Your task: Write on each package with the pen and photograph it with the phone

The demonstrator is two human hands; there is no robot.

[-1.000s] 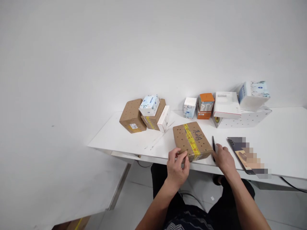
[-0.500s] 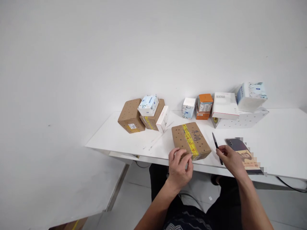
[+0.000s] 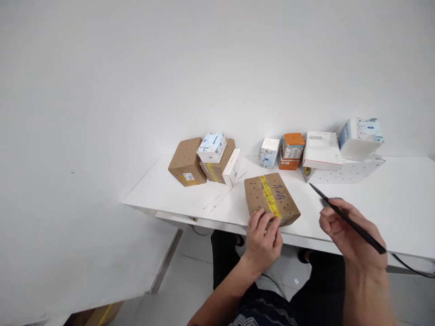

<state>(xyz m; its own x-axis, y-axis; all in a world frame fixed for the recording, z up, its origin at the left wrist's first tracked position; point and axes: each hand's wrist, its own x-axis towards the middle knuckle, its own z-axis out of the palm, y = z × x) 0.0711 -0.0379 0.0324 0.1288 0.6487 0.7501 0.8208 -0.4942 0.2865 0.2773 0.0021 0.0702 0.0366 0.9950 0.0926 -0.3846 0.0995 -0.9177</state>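
The tool point(image 3: 350, 220) is clamped in the right hand point(image 3: 355, 241). The box point(image 3: 272, 197), just ahead of the left hand point(image 3: 263, 242), is touched by it; whether gripped cannot be told. If the box is poorly braced, the left hand could be struck by a slipping tool.

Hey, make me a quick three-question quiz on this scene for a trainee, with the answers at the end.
1. True or false: the left hand touches the cardboard box with handwriting on it.
2. What does the right hand hold? A) an orange box B) a slim black tool C) a white box
3. Fill in: the tape across the handwritten box is ____.

Key: 1. True; 2. B; 3. yellow.
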